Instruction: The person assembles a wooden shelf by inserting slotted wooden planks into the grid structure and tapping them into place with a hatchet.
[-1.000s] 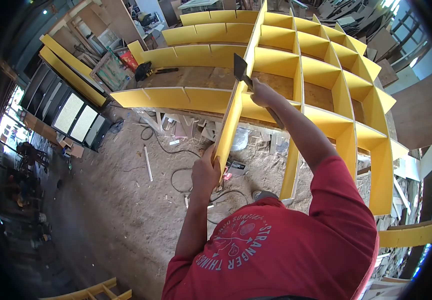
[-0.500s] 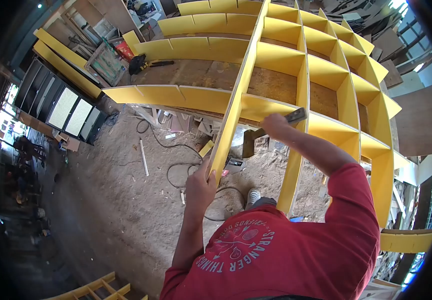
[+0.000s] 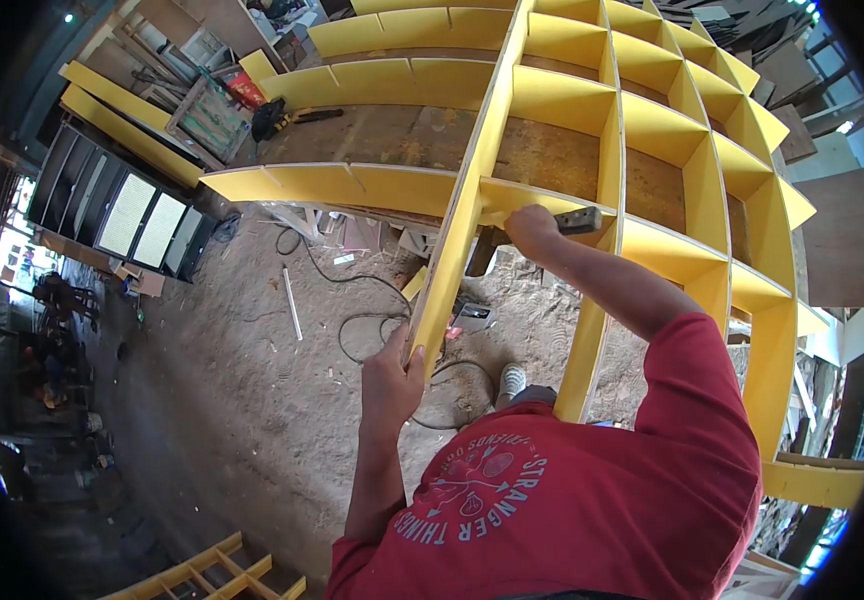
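The left hand (image 3: 392, 385) grips a long, yellow, pale-edged board (image 3: 464, 215).

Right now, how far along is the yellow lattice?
Looks done: on the right, the yellow grid has its boards interlocked.
In hand: the left hand grips the long board near its end; the right hand holds a tool just right of it.
Probably left: the slots visible in the front cross board, left of that board, are unfilled.
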Demonstrator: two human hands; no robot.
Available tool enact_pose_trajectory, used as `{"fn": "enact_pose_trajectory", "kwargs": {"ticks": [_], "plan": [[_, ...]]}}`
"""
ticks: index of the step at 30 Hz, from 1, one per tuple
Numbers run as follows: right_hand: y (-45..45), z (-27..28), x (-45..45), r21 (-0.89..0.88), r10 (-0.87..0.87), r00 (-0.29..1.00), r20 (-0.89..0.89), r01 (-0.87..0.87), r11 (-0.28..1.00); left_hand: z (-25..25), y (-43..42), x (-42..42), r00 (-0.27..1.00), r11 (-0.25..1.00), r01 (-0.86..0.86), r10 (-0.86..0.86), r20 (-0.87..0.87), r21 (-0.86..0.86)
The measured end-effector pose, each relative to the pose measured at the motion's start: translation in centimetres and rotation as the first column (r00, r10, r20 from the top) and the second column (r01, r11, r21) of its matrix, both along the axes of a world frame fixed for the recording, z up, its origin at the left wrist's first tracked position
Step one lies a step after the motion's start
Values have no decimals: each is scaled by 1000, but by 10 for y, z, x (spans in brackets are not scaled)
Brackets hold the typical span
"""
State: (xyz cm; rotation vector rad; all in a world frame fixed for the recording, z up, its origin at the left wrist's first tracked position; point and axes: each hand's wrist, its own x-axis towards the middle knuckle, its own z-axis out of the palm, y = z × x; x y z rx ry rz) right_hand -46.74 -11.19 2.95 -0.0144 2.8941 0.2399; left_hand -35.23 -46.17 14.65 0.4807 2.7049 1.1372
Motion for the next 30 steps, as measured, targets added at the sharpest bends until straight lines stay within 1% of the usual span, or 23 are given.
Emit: {"fn": "enact_pose_trajectory", "kwargs": {"ticks": [1, 4, 5, 8, 11, 12, 14, 15, 17, 21, 24, 25, 26, 28, 29, 30], "plan": [[-1, -1, -1, 15, 6, 1000, 2, -6, 1000, 1, 1, 0, 1000, 1000, 0, 0, 19, -22], [7, 7, -7, -22, -140, 986, -87, 139, 990, 8, 0, 0, 999, 998, 1, 3, 45, -70], [16, -10, -14, -60, -148, 983, -106, 142, 988, 8, 0, 0, 999, 998, 1, 1, 39, -67], [4, -1, 1, -77, -126, 989, -82, 120, 990, 2, -3, 1, 999, 999, 6, -5, 32, -44], [12, 22, 16, -122, -73, 995, -63, 65, 990, 0, -3, -1, 1000, 1000, 27, -28, -4, -11], [20, 20, 19, -137, -94, 993, -77, 83, 987, -1, -5, -1, 1000, 1000, 20, -20, -21, -1], [35, 17, 33, -155, -119, 986, -115, 101, 983, 9, -8, -4, 995, 999, 34, -32, 90, -13], [40, 23, 42, -154, -134, 980, -144, 112, 982, 12, -8, -9, 988, 999, 48, -45, 146, -16], [43, 45, 59, -154, -177, 973, -146, 154, 976, 7, -13, -15, 961, 997, 50, -64, 270, 59], [52, 65, 87, -216, -284, 948, -140, 251, 944, 6, -20, -30, 872, 955, 84, -208, 442, 285], [46, 92, 113, -317, -380, 902, -203, 307, 897, -10, -33, -52, 845, 940, 277, -338, 414, 201], [38, 101, 123, -344, -413, 873, -259, 316, 884, -23, -39, -61, 803, 923, 326, -386, 455, 207], [29, 109, 131, -368, -446, 839, -312, 327, 871, -24, -43, -68, 777, 905, 337, -423, 467, 259], [7, 124, 142, -402, -564, 781, -268, 441, 802, -25, -49, -83, 717, 858, 358, -506, 480, 369], [-7, 130, 146, -416, -622, 744, -245, 499, 761, -30, -56, -93, 685, 827, 424, -559, 466, 368], [-22, 133, 149, -468, -690, 692, -214, 547, 694, -37, -64, -104, 652, 811, 464, -585, 482, 356]]}}
